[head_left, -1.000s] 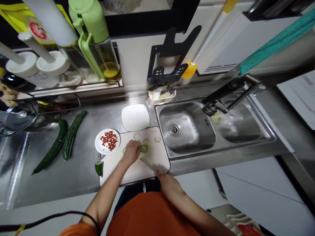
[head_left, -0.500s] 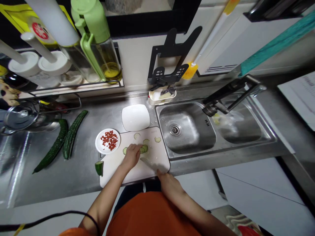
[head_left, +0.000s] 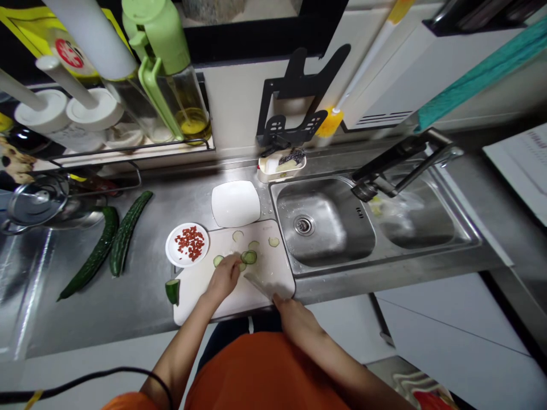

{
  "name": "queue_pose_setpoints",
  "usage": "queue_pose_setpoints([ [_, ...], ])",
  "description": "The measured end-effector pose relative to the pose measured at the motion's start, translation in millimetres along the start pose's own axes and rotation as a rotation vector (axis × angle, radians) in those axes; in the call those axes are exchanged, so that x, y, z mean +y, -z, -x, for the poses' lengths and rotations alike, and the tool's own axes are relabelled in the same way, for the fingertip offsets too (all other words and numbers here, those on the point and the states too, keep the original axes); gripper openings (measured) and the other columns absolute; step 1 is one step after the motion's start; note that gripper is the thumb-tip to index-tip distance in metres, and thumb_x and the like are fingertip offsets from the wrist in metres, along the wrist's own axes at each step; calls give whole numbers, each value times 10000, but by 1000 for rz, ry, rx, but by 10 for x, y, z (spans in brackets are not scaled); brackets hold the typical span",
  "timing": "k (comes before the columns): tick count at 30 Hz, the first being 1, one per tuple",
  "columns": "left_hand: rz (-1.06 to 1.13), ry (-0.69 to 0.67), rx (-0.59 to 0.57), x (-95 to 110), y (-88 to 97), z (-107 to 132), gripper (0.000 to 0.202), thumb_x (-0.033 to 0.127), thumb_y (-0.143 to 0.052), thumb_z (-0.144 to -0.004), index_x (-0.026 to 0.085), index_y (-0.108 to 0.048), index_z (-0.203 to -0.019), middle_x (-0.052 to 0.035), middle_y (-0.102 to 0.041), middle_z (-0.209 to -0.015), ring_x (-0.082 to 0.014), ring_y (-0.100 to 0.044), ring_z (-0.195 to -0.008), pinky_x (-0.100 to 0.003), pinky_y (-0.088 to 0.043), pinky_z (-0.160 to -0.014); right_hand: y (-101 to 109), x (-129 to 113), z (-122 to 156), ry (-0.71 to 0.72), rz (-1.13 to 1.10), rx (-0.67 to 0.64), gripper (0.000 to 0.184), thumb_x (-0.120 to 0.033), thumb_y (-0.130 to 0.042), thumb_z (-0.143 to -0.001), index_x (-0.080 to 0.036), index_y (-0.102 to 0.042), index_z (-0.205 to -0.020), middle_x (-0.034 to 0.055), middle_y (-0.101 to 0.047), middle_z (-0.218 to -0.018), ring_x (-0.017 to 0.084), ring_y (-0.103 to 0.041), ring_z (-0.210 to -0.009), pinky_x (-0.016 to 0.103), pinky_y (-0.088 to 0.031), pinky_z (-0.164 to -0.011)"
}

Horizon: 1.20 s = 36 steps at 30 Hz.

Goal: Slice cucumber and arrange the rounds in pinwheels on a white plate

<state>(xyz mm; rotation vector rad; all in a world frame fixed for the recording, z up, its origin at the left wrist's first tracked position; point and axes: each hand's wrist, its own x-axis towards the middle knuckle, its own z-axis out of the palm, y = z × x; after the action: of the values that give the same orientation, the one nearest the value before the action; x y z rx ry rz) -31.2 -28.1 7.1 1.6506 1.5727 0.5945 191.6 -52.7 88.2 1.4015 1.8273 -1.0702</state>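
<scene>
My left hand (head_left: 225, 278) is over the white cutting board (head_left: 200, 299), thumb and fingers pinched at the edge of a few thin cucumber slices (head_left: 249, 257). More slices lie loose around them, one close to the left of my fingertips and others toward the far side and right of the board. My right hand (head_left: 294, 319) is closed round the handle of a knife (head_left: 259, 286) by the board's front right edge. Its blade points left and away from me, low over the board, just short of the slices. The handle is hidden in my fist.
A cut cucumber end (head_left: 172, 291) sits at the board's left edge. Behind are a plate of chopped red pieces (head_left: 174, 250) and a white square dish (head_left: 236, 204). Two whole cucumbers (head_left: 128, 233) lie left on the steel counter. A sink (head_left: 329, 222) with a black faucet (head_left: 388, 165) is right.
My left hand has drawn back slightly to the left and its fingers have pinched the slices, whose arrangement has shifted a little. The right hand and knife have barely moved.
</scene>
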Motion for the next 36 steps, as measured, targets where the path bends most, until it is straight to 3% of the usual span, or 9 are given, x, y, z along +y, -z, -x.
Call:
queue_pose_setpoints([
  [4,7,-30,-31,-68,-36,24,251,125,-414,-864,197,-616,-994,-66,-630,-972,-164,-570,-915,-292,-450,-823,3,32,14,-8,-1,-8,567,48,-329,-746,-186,-517,-1227,117,-682,-980,235,-641,-943,270,-429,-685],
  [10,-10,243,59,-63,-97,57,250,136,-512,-791,203,-613,-1010,-14,-643,-802,-137,-583,-732,-251,-439,-718,13,-3,24,-6,-22,9,553,49,-305,-757,-172,-516,-1218,127,-683,-972,241,-640,-945,274,-421,-692],
  [19,-63,363,148,-37,-133,108,141,192,-483,-811,215,-621,-793,9,-631,-682,-124,-578,-633,-216,-377,-627,19,-182,-69,-23,-37,64,524,33,-294,-784,-155,-500,-1227,135,-678,-988,238,-645,-940,278,-441,-700],
  [36,-68,429,172,-61,-158,71,128,195,-509,-791,205,-636,-775,-8,-659,-702,-134,-600,-641,-232,-378,-627,75,-376,-158,-31,0,115,453,-14,-259,-854,-162,-504,-1205,147,-671,-1005,248,-649,-946,292,-480,-691],
])
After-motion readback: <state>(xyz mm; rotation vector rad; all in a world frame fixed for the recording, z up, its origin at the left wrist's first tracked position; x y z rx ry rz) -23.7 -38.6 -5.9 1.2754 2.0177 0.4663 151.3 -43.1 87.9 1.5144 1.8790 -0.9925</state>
